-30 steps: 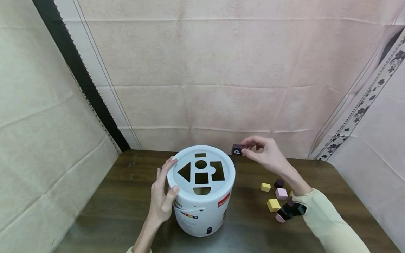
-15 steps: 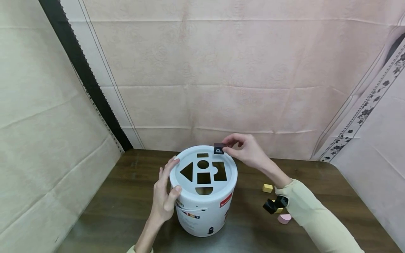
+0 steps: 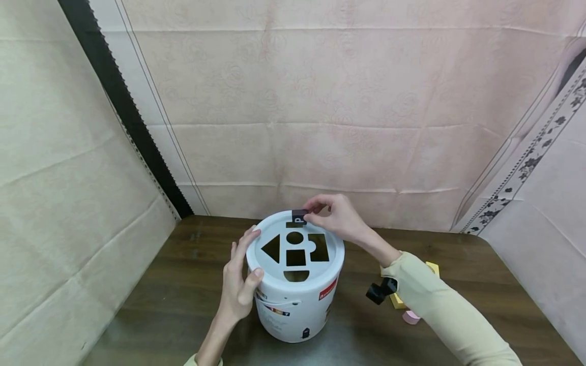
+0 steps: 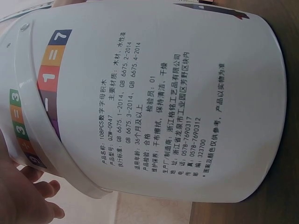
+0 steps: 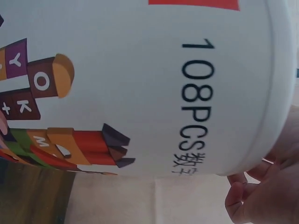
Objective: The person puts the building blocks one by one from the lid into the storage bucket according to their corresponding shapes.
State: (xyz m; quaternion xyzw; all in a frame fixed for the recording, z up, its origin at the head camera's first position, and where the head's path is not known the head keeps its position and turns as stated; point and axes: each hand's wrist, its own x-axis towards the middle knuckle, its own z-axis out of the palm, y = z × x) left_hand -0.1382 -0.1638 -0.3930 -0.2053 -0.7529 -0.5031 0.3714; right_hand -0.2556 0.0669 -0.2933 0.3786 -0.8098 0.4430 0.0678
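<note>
A white bucket (image 3: pixel 279 325) stands upright on the wooden table, its lid (image 3: pixel 273 227) cut with shaped holes. My right hand (image 3: pixel 336 216) pinches a dark block (image 3: pixel 298 215) marked with a white letter like P. The block is over the rectangular slot at the lid's far side and partly covers it. My left hand (image 3: pixel 235 284) rests against the bucket's left side, fingers and thumb spread along the rim. Printed text on the bucket wall (image 4: pixel 243 116) fills the left wrist view. In the right wrist view, the right hand (image 5: pixel 271 196) shows beyond the rim, the block hidden.
To the right on the table (image 3: pixel 467 284), a yellow block (image 3: pixel 397 302), another yellow block (image 3: pixel 432 268) and a pink block (image 3: pixel 411 317) are partly covered by the right sleeve (image 3: pixel 439 300). A small black camera (image 3: pixel 382 290) sits at that wrist. Pale cloth (image 3: pixel 320 101) hangs behind.
My right hand has carried the dark block leftward from beside the bucket to the slot at the lid's far side. The left hand stays on the rim.
</note>
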